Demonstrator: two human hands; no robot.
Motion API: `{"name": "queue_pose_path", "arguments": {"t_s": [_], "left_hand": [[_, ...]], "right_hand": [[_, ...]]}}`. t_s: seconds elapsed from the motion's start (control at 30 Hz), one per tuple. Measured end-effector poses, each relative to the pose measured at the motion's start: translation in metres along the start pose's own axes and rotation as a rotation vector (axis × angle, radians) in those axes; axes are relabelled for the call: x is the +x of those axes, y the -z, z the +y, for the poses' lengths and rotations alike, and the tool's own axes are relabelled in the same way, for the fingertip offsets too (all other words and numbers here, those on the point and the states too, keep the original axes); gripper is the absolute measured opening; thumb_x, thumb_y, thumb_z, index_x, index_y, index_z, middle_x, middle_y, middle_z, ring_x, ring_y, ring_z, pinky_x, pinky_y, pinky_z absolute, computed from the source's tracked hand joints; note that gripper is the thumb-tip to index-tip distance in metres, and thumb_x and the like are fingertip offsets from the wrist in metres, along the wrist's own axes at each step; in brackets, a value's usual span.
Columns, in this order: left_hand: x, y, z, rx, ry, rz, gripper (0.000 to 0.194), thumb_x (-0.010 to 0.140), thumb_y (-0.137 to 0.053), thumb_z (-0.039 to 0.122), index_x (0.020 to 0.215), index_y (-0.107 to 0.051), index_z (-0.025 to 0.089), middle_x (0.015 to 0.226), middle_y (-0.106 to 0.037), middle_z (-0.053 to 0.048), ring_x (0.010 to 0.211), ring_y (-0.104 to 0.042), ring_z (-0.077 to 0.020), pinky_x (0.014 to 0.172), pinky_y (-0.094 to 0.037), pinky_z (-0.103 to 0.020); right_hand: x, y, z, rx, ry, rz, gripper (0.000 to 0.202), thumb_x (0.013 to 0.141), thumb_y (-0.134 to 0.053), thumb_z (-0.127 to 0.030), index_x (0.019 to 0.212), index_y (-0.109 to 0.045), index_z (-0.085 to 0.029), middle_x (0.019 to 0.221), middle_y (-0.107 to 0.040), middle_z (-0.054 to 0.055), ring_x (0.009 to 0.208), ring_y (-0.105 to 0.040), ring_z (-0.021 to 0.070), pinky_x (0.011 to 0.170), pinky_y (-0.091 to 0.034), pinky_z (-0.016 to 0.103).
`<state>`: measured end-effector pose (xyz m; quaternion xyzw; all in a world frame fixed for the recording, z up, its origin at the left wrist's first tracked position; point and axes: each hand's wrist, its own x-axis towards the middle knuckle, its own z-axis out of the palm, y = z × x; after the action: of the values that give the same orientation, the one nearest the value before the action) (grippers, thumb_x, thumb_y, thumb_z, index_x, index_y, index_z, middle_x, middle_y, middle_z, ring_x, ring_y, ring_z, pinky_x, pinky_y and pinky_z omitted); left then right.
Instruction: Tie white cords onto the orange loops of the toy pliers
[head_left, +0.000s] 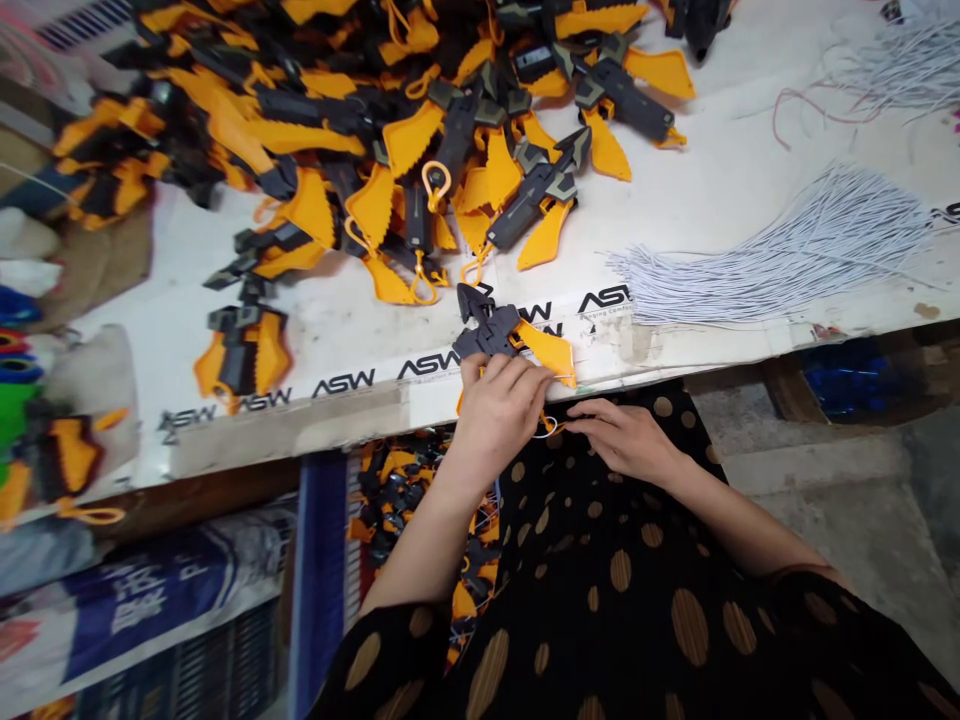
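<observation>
Several left fingers (514, 372) clasp a winged piece (489, 328); right fingers (596, 410) near a loop (554, 424), grip unclear.

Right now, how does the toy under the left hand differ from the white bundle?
The toy is dark grey and orange; the bundle is white.
The toy is chunky and winged; the bundle is many thin strands, spread wider.
The left hand grips the toy; no hand touches the bundle.
Both are near the table's front edge.

Two hands (501, 408) (626, 440); two white wire bundles (780, 250) (904, 70); one table (712, 130); black-and-orange toys (491, 330), too many to count.
</observation>
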<state>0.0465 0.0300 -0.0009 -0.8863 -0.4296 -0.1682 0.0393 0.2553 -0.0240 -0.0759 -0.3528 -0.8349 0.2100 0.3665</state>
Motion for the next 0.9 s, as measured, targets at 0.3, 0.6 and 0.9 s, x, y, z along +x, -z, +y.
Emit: {"name": "queue_pose_path", "arguments": {"t_s": [0.3,0.6,0.9], "left_hand": [[0.007,-0.007,0.0,-0.094,0.075,-0.018,0.01,0.097,-0.062,0.026,0.09,-0.067,0.021,0.083,-0.072,-0.001,0.083,-0.059,-0.0212,0.087,-0.036,-0.041],[0.01,-0.012,0.004,-0.055,0.171,-0.041,0.015,0.098,-0.056,0.026,0.088,-0.065,0.021,0.084,-0.07,-0.006,0.086,-0.056,-0.0252,0.088,-0.034,-0.045],[0.013,-0.01,0.005,-0.107,0.112,-0.065,0.014,0.099,-0.056,0.024,0.088,-0.064,0.021,0.084,-0.07,-0.003,0.087,-0.057,-0.0229,0.09,-0.035,-0.042]], "right_hand": [[0.014,0.017,0.003,-0.025,-0.119,0.107,0.034,0.096,-0.05,-0.01,0.122,-0.067,-0.024,0.122,-0.07,0.006,0.1,-0.071,0.0144,0.082,-0.058,0.024],[0.034,0.016,-0.002,-0.104,-0.473,0.093,0.029,0.102,-0.048,-0.023,0.125,-0.065,-0.022,0.126,-0.07,0.007,0.108,-0.07,0.0205,0.083,-0.06,0.03],[0.036,0.015,-0.003,-0.139,-0.47,0.087,0.029,0.102,-0.049,-0.022,0.126,-0.065,-0.024,0.127,-0.069,0.005,0.106,-0.07,0.0184,0.074,-0.057,0.025]]}}
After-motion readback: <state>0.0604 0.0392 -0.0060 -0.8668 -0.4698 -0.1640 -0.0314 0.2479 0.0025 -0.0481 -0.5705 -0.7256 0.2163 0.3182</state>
